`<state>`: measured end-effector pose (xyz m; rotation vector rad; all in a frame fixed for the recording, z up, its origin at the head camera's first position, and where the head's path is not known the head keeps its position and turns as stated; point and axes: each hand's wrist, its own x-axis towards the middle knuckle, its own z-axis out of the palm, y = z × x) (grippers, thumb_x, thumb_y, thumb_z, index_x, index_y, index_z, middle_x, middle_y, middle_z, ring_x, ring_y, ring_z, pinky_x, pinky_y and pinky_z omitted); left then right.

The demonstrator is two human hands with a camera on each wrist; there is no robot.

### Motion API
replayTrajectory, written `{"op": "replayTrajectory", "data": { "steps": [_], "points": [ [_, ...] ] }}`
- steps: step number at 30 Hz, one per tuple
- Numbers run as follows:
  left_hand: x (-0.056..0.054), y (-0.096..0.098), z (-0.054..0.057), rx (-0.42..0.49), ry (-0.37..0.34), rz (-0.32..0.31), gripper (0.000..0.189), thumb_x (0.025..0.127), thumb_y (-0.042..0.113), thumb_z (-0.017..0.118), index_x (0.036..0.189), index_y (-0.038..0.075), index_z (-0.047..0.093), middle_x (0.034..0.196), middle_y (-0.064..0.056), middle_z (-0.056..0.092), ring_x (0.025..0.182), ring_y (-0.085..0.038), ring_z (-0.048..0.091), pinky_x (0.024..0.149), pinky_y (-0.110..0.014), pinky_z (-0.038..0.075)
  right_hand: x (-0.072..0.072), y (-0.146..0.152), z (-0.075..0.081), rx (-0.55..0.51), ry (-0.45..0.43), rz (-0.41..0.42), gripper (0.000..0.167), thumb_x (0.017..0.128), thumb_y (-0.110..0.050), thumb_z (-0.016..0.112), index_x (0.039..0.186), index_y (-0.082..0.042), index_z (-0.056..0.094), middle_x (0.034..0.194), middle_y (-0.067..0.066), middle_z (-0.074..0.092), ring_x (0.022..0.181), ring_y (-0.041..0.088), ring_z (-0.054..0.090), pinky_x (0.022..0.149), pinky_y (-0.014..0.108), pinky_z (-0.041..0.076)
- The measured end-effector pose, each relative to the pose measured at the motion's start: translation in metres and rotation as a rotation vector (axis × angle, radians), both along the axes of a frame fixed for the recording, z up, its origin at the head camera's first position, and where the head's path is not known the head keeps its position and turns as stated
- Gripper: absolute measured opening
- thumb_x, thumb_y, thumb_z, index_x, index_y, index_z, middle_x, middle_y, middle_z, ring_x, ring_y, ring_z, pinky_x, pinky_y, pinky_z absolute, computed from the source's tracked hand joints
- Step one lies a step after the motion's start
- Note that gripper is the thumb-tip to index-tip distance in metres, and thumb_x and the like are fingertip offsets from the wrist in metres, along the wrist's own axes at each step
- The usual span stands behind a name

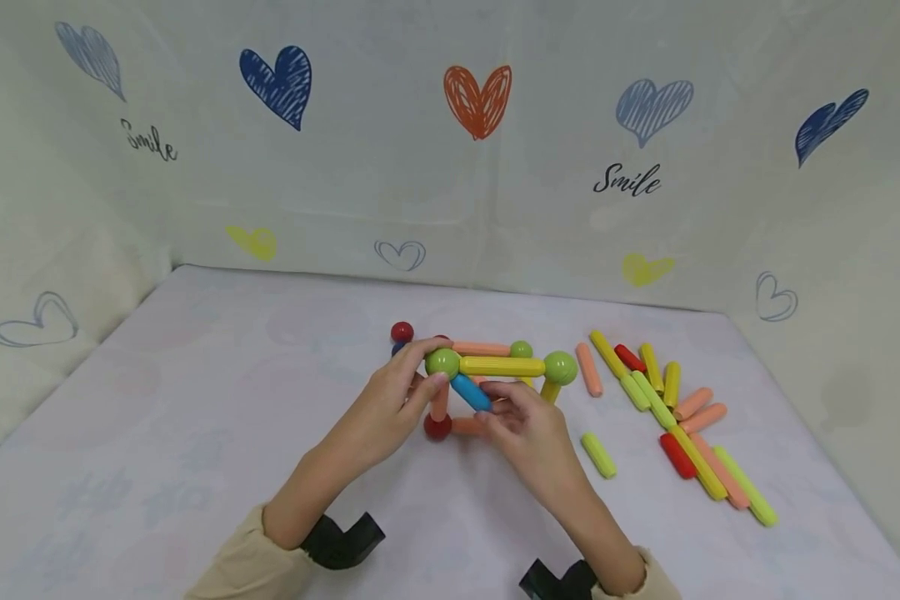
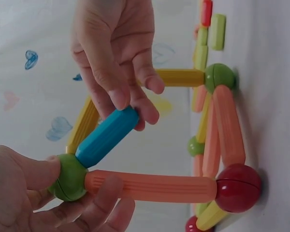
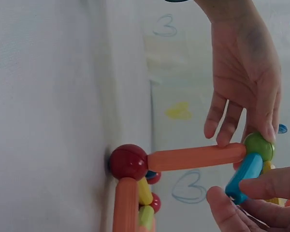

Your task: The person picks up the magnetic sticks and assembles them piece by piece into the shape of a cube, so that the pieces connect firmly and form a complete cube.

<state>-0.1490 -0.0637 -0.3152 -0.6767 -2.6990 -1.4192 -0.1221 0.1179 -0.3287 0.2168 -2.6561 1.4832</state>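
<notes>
My left hand (image 1: 397, 396) pinches a green ball (image 2: 69, 177) at the upper near corner of a frame built of balls and rods. A blue rod (image 2: 108, 137) slants from that ball, its other end between the thumb and fingers of my right hand (image 1: 528, 433). From the same ball a yellow rod (image 1: 502, 367) runs right to another green ball (image 1: 560, 367). An orange rod (image 2: 152, 186) drops from the held ball to a dark red ball (image 2: 238, 187) on the table. The frame's far side is partly hidden by my hands.
Loose yellow, green, red and orange rods lie in a slanting row on the right of the table (image 1: 195, 433). One short green rod (image 1: 598, 455) lies apart, near my right hand. A red ball (image 1: 402, 332) shows behind the left hand. A patterned cloth (image 1: 390, 167) hangs behind.
</notes>
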Motion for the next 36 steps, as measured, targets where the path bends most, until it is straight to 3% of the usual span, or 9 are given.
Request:
{"op": "replayTrajectory", "data": {
  "steps": [6, 10, 16, 19, 23, 29, 36],
  "points": [
    [0.001, 0.001, 0.001, -0.004, -0.014, 0.007, 0.043, 0.095, 0.016, 0.052, 0.136, 0.009, 0.039, 0.109, -0.008, 0.053, 0.082, -0.023, 0.056, 0.064, -0.017, 0.049, 0.008, 0.009, 0.015, 0.143, 0.011, -0.034, 0.028, 0.083, -0.007, 0.068, 0.112, -0.007, 0.064, 0.100, 0.004, 0.066, 0.088, 0.015, 0.064, 0.074, 0.026, 0.055],
    [0.001, 0.001, 0.001, -0.020, -0.008, 0.015, 0.044, 0.095, 0.017, 0.052, 0.136, 0.010, 0.039, 0.107, -0.006, 0.053, 0.083, -0.019, 0.054, 0.064, -0.018, 0.049, 0.014, 0.018, 0.030, 0.207, 0.070, -0.055, 0.024, 0.083, -0.010, 0.069, 0.107, -0.009, 0.065, 0.097, 0.001, 0.066, 0.086, 0.012, 0.061, 0.074, 0.023, 0.054],
    [0.001, 0.001, 0.001, -0.043, 0.017, 0.023, 0.043, 0.095, 0.019, 0.052, 0.136, 0.011, 0.040, 0.108, -0.003, 0.054, 0.085, -0.015, 0.051, 0.066, -0.019, 0.049, 0.016, 0.045, 0.042, 0.206, 0.215, -0.127, 0.016, 0.086, -0.015, 0.066, 0.101, -0.010, 0.067, 0.092, 0.000, 0.068, 0.080, 0.008, 0.060, 0.070, 0.017, 0.050],
    [0.000, 0.001, 0.001, -0.051, 0.034, 0.019, 0.044, 0.096, 0.020, 0.052, 0.136, 0.010, 0.040, 0.111, -0.003, 0.053, 0.088, -0.015, 0.050, 0.070, -0.021, 0.050, 0.011, 0.061, 0.044, 0.190, 0.237, -0.187, 0.019, 0.089, -0.022, 0.064, 0.102, -0.009, 0.067, 0.094, 0.002, 0.069, 0.079, 0.000, 0.057, 0.069, 0.012, 0.046],
    [0.000, 0.002, 0.000, -0.058, 0.038, 0.013, 0.044, 0.096, 0.024, 0.050, 0.137, 0.010, 0.039, 0.117, -0.002, 0.052, 0.098, -0.015, 0.048, 0.080, -0.028, 0.049, -0.002, 0.085, 0.039, 0.201, 0.188, -0.255, 0.028, 0.091, -0.031, 0.059, 0.106, -0.008, 0.065, 0.102, 0.006, 0.067, 0.083, -0.005, 0.055, 0.071, 0.006, 0.042],
    [-0.001, 0.002, -0.003, -0.042, 0.021, 0.000, 0.045, 0.097, 0.026, 0.049, 0.137, 0.011, 0.037, 0.117, -0.002, 0.050, 0.106, -0.016, 0.045, 0.086, -0.035, 0.047, -0.027, 0.119, 0.013, 0.235, -0.024, -0.312, 0.043, 0.092, -0.041, 0.053, 0.116, -0.006, 0.060, 0.112, 0.015, 0.062, 0.100, 0.025, 0.058, 0.071, 0.016, 0.043],
    [-0.002, 0.003, -0.006, -0.013, 0.057, -0.011, 0.049, 0.094, 0.024, 0.056, 0.135, 0.006, 0.037, 0.115, -0.004, 0.052, 0.103, -0.017, 0.047, 0.087, -0.041, 0.048, -0.045, 0.136, -0.018, 0.260, -0.207, -0.319, 0.046, 0.093, -0.037, 0.053, 0.122, -0.001, 0.055, 0.114, 0.019, 0.061, 0.101, 0.030, 0.058, 0.072, 0.024, 0.047]
  ]
}}
